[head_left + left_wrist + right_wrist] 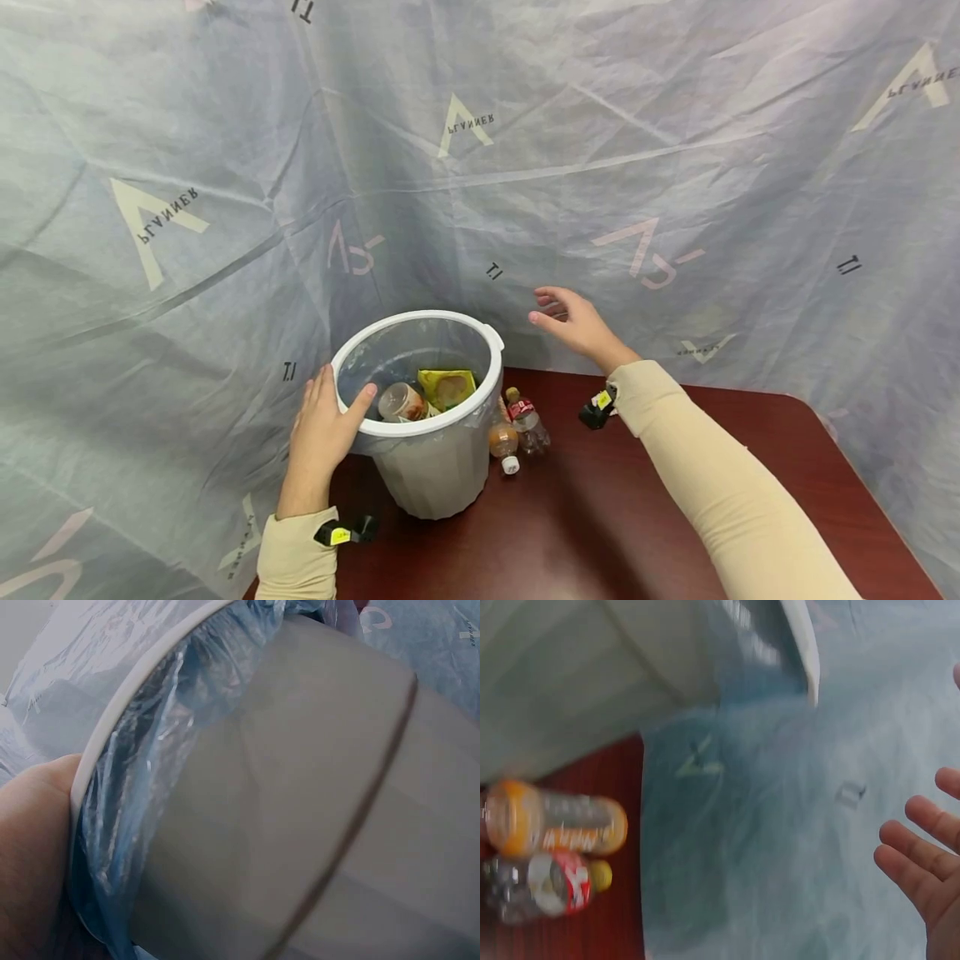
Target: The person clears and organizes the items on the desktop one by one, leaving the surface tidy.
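Note:
A grey bin (442,479) with a white rim (431,431) stands on the table, lined with a clear bluish plastic bag (157,750). Inside it lie a clear plastic cup (401,402) and a yellow packet (447,388). My left hand (321,429) rests against the left side of the rim, fingers extended and thumb reaching over the edge. Off to the right of the bin, my right hand (573,325) is in the air with loosely bent fingers and nothing in it. Beside the bin lie an orange-tinted bottle (503,439) and a clear red-labelled bottle (528,422).
The dark red wooden table (675,508) extends right of the bin. Grey printed sheeting (480,208) hangs behind and to the left, close to the bin. A black wrist strap is on each sleeve.

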Motion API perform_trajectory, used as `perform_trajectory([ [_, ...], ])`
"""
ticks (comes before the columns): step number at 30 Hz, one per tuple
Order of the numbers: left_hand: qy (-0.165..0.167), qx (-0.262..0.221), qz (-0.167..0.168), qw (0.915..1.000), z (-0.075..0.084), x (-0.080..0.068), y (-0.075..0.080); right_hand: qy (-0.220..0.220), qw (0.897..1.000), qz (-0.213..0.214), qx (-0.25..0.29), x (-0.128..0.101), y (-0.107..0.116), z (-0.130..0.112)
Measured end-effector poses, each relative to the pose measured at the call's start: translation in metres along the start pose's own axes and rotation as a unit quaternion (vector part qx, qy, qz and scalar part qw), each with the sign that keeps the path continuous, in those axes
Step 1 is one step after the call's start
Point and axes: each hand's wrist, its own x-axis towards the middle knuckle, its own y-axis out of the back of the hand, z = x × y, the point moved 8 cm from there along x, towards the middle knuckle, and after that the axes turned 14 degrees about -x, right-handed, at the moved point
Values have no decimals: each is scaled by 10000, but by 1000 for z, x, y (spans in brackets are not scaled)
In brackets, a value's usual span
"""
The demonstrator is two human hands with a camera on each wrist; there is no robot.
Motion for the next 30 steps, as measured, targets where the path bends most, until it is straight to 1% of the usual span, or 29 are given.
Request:
perform_trajectory([
  [8, -7, 7, 58, 10000, -1, 0, 5, -455, 9989, 119, -55, -11, 5, 57],
  [11, -22, 25, 63, 10000, 0, 0, 7, -706, 9974, 140, -100, -17, 5, 78],
  [14, -11, 20, 14, 10000, 1, 1, 7, -1047, 9944, 141, -99, -24, 3, 98],
  [18, 12, 14, -29, 10000, 2, 2, 5, -1337, 9910, 113, -17, -32, 0, 122],
  [23, -34, 24, 41, 10000, 3, 2, 3, -1445, 9895, 5, -12, -45, -11, 150],
  [30, -37, 74, 26, 10000, 2, 0, 0, -1648, 9857, -282, -214, -71, -35, 188],
])
